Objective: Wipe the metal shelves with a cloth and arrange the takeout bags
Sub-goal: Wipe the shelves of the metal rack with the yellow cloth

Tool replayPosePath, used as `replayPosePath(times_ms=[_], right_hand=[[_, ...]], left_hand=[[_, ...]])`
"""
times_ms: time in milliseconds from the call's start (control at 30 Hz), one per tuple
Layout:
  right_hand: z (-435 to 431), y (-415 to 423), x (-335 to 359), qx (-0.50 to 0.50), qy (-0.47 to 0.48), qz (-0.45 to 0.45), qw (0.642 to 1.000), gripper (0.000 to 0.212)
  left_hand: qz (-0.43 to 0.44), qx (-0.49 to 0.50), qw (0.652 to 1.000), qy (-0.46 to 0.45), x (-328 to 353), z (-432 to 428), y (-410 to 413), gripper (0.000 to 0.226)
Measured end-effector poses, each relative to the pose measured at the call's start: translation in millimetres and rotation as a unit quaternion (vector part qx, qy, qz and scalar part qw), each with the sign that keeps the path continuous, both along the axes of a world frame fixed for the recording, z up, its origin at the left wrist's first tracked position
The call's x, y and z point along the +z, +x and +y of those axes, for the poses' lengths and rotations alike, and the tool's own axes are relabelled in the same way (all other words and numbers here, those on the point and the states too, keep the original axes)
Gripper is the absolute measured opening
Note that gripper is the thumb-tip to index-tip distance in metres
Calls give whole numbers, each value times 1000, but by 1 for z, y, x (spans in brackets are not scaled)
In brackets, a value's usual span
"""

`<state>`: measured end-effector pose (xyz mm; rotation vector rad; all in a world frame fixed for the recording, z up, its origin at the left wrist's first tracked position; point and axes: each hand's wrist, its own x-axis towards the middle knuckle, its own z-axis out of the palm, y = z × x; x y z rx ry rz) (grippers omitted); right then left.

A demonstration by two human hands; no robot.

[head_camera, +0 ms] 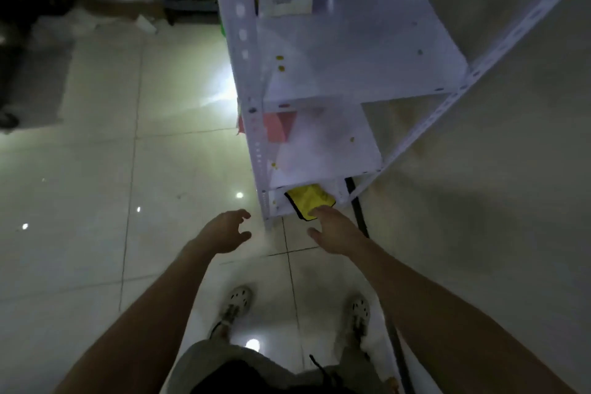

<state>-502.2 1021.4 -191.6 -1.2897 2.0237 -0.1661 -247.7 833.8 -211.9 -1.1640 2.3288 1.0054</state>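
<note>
The right hand extends straight fingers, tips on the near edge of the yellow cloth lying on the lowest shelf, likely to press and wipe; the left hand, fingers apart and loosely curled, holds nothing.

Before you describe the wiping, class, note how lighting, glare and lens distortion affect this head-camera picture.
Head view: dim overall; glare patches burn out on the glossy floor tiles; the wide-angle lens splays the posts of the metal shelf; the top-left background is dark and soft; the yellow cloth and right hand are readable but slightly blurred.
</note>
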Motion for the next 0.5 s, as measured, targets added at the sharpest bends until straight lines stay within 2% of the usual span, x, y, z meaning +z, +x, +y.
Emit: replayPosePath(times_ms=[67,133,267,500], right_hand=[[4,-12,-12,47,-2,-9,999,58],[13,-21,-25,66,-6,-22,998,58],[27,-37,-57,60,-6,-38,997,59],[18,-63,-129,62,-6,-20,998,62]], left_hand=[[-1,57,998,-7,-7,30,0,58],[-18,70,997,1,-14,55,0,59],[-35,96,995,5,-37,83,-7,60],[9,122,992,-27,-108,93,-39,63]])
